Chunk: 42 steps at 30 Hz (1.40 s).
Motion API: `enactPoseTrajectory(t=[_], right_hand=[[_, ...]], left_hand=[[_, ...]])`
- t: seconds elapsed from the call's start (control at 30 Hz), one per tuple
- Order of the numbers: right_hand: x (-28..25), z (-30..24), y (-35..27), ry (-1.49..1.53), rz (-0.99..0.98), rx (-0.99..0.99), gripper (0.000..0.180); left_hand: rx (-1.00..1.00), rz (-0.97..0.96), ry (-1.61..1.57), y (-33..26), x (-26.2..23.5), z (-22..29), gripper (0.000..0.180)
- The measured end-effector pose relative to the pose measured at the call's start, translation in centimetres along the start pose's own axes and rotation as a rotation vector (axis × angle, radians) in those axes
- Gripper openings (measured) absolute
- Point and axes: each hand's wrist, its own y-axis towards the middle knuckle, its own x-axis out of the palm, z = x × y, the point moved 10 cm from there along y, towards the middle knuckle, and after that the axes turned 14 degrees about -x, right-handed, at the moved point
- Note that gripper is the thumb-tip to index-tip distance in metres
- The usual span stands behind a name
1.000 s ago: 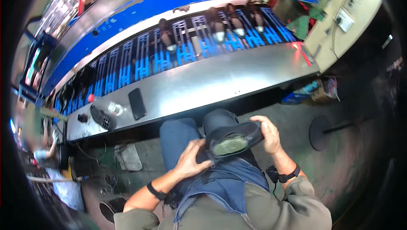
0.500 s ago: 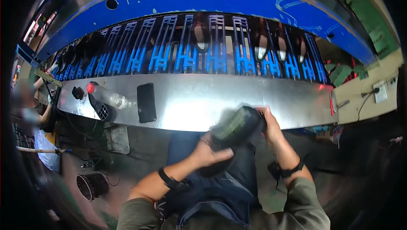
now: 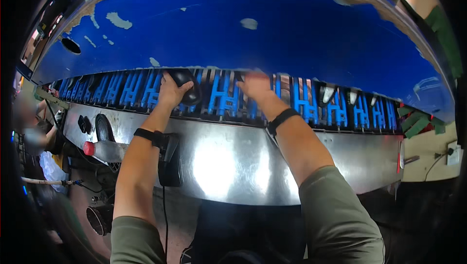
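Note:
My left hand [image 3: 169, 91] is shut on a black shoe [image 3: 188, 85] and holds it against the blue racks [image 3: 221, 97] of the conveyor, under the blue hood [image 3: 253, 26]. My right hand [image 3: 255, 86] is a little to the right of the shoe. It is motion-blurred, lies over the racks with its fingers forward, and has nothing in it. Both forearms reach up across the shiny metal ledge [image 3: 233, 162]. Each wrist carries a black band.
A black phone [image 3: 169, 164] lies on the ledge under my left wrist, and a red-capped bottle [image 3: 102, 150] lies further left. Other shoes [image 3: 327, 93] sit in racks to the right. Another person [image 3: 34, 132] stands at the far left.
Both hands carried the black shoe up from my lap to the blue racks. My right hand has let go of it and moved to the right. The view has tilted up toward the conveyor.

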Motion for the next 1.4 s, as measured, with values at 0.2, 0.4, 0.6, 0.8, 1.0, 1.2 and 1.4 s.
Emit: enactPoseTrajectory(t=[0.2,0.4,0.6,0.8,1.0,1.2,1.4], right_hand=[[-2.0,16.7,-10.8,0.836,0.462,0.268,0.029],[-6.7,7.8,-23.2,1.232,0.16,0.628,0.042],[-4.1,3.1,-20.7,1.261,-0.004,0.513,0.048],[0.1,4.5,-7.0,0.685,0.298,0.334,0.076],[-0.5,4.3,-3.9,0.675,0.186,0.351,0.089],[-0.6,3.5,-9.6,1.58,0.14,0.359,0.043],[-6.5,-2.8,-37.1,2.412,0.287,0.756,0.037]], left_hand=[[0.476,-0.254,0.182,-11.9,-0.9,12.7,0.089],[0.777,-0.447,0.281,-23.9,-5.8,21.7,0.061],[0.729,-0.572,0.37,-25.7,-2.8,18.7,0.061],[1.06,-0.732,0.091,-33.2,-10.3,23.9,0.051],[1.352,-0.275,-0.173,-32.9,-25.0,35.2,0.021],[1.341,0.123,-0.132,-28.6,-26.6,47.2,0.046],[1.366,0.174,0.296,-23.2,-19.6,50.7,0.031]])
